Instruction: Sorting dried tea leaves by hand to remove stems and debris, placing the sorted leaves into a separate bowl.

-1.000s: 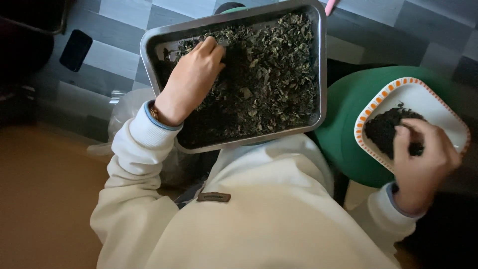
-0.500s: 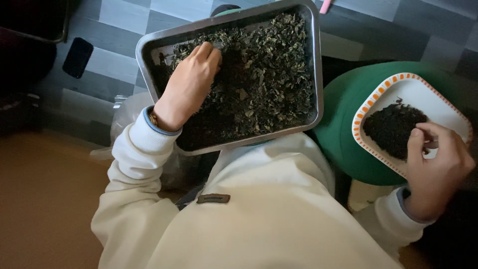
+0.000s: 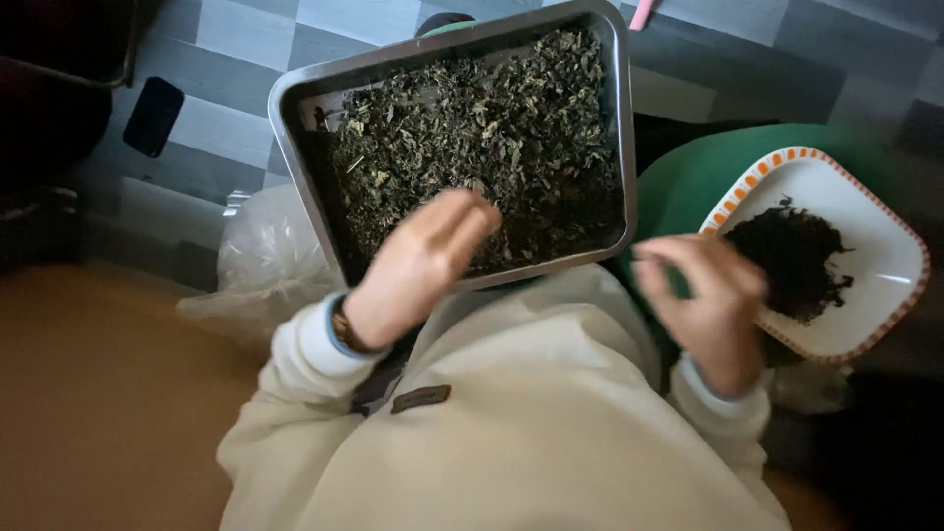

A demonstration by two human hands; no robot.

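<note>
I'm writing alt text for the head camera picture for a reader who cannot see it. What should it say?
Seen from above, a person in a cream top holds the left hand over a metal tray of dried dark green leaves, the right hand raised beside a white plate with an orange rim and a small dark leaf pile.

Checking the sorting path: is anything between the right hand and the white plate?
Nothing visible. The right hand hovers just left of the white plate; only the plate's orange-trimmed rim lies between it and the dark pile.
</note>
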